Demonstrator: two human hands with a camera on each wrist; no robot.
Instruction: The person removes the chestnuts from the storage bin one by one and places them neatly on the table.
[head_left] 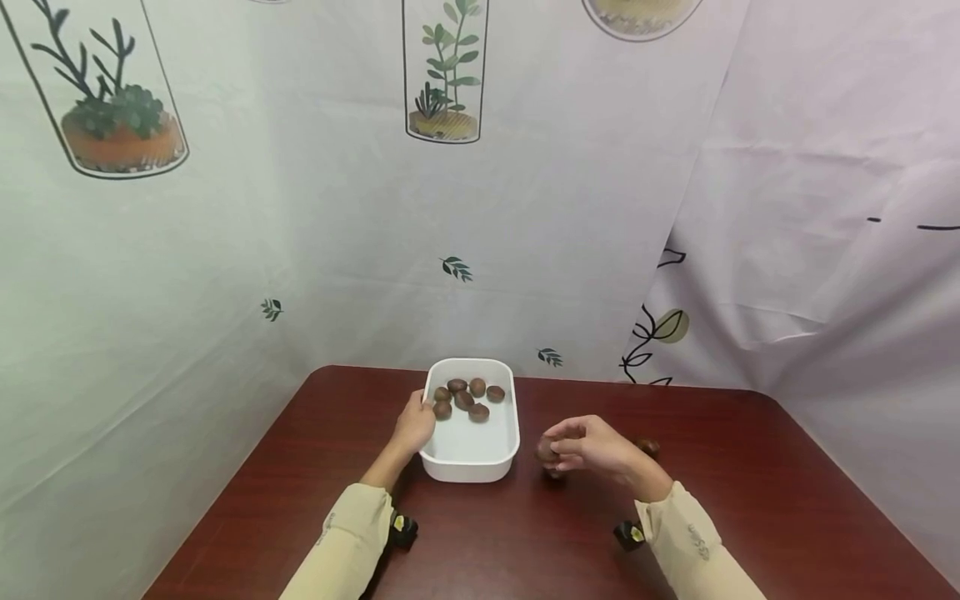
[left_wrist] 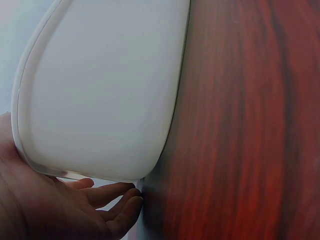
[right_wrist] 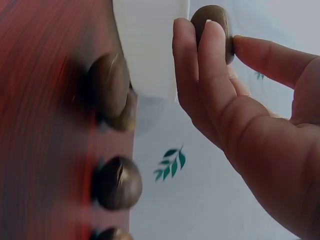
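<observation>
A white rectangular container [head_left: 472, 471] stands on the table, with several brown chestnuts [head_left: 464, 401] gathered toward its far end. At its left side, my left hand [head_left: 415, 423] grips the rim; in the left wrist view the fingers [left_wrist: 122, 220] lie bent along the outer wall. To the right of the container, my right hand [head_left: 592, 446] pinches a chestnut [right_wrist: 212, 12] between thumb and fingertips, raised over the table in the right wrist view. Below that hand sits another chestnut [head_left: 554, 474], partly hidden.
More loose chestnuts, one with a split shell [right_wrist: 119, 182], lie on the dark red wooden table [head_left: 480, 542] near my right hand. One chestnut [head_left: 648, 448] shows behind the right wrist. A pale curtain [head_left: 360, 208] with printed plants hangs behind the table's far edge.
</observation>
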